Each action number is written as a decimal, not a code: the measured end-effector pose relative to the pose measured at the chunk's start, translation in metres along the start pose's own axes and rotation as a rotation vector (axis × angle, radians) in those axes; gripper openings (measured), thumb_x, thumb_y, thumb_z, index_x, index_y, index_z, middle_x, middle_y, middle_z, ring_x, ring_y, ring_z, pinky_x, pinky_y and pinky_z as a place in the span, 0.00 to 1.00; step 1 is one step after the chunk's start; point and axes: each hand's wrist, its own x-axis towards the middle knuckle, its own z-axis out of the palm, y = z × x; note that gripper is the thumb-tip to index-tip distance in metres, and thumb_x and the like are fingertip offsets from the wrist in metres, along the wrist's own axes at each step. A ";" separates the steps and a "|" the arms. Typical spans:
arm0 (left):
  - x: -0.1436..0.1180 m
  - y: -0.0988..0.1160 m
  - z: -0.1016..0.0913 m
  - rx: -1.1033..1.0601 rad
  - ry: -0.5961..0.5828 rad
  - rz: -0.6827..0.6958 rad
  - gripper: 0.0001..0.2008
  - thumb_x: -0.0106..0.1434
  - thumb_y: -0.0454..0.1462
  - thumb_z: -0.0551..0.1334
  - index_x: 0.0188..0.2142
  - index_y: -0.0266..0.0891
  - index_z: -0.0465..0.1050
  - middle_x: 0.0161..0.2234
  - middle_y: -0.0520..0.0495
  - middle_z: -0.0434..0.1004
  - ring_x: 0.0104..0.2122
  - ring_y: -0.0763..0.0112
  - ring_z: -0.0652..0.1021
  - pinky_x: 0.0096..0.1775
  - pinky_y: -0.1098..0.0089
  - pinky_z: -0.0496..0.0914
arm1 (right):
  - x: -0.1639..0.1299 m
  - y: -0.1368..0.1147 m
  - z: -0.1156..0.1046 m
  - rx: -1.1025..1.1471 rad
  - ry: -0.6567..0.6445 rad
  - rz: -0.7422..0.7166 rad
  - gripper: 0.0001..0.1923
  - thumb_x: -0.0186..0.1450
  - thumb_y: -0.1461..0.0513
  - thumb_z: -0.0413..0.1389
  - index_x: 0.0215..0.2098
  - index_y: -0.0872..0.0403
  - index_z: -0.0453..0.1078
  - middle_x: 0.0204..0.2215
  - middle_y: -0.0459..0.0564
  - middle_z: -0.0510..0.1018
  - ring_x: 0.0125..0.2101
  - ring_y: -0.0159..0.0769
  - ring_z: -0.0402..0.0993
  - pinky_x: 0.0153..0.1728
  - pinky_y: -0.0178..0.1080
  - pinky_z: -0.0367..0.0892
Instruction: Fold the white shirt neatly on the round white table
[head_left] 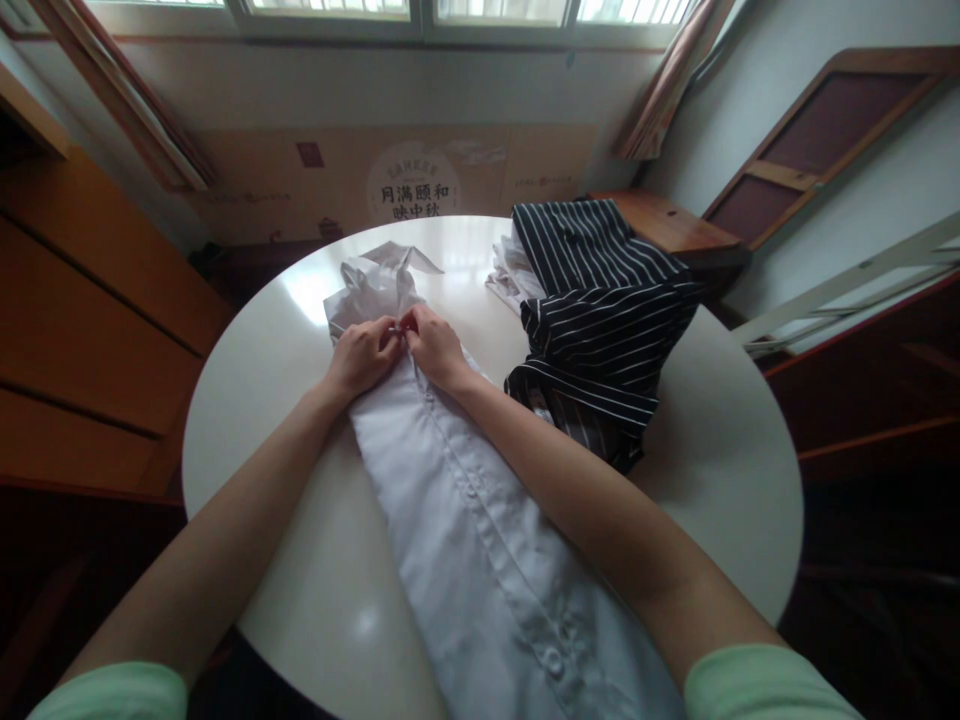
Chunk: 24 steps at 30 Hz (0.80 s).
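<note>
Head view, one round white table, centre of frame. Item: white shirt, laid lengthwise from the lower edge up to mid-frame, button placket uppermost, collar end crumpled toward the top. Left hand and right hand meet at the placket near the collar, fingertips pinched closed on the cloth, apparently around a button; the button itself is too small to confirm. Step judged: fastening the front near the top. Next move calls for steady alignment of both placket edges. Item: dark striped garment, heaped right of centre, just beside the shirt. Cardboard box behind, upper centre.
</note>
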 end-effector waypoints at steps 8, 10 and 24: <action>0.000 -0.004 0.003 -0.040 0.000 0.005 0.17 0.62 0.41 0.50 0.42 0.36 0.73 0.32 0.42 0.78 0.32 0.62 0.76 0.33 0.69 0.63 | 0.001 -0.001 -0.001 0.015 -0.005 0.032 0.12 0.61 0.68 0.45 0.40 0.58 0.67 0.37 0.51 0.75 0.38 0.34 0.69 0.43 0.36 0.63; 0.000 -0.004 0.003 -0.033 -0.004 -0.005 0.17 0.62 0.42 0.50 0.42 0.36 0.72 0.32 0.42 0.78 0.32 0.62 0.76 0.33 0.70 0.63 | 0.001 0.000 -0.001 0.019 0.002 0.021 0.12 0.61 0.68 0.45 0.39 0.58 0.67 0.37 0.51 0.75 0.38 0.34 0.69 0.43 0.35 0.63; 0.000 -0.002 0.001 -0.049 0.017 -0.034 0.17 0.65 0.42 0.49 0.30 0.38 0.72 0.27 0.45 0.76 0.26 0.68 0.73 0.29 0.71 0.58 | 0.000 0.002 0.002 -0.013 0.042 0.010 0.07 0.61 0.65 0.48 0.37 0.56 0.65 0.32 0.50 0.74 0.33 0.33 0.69 0.39 0.36 0.64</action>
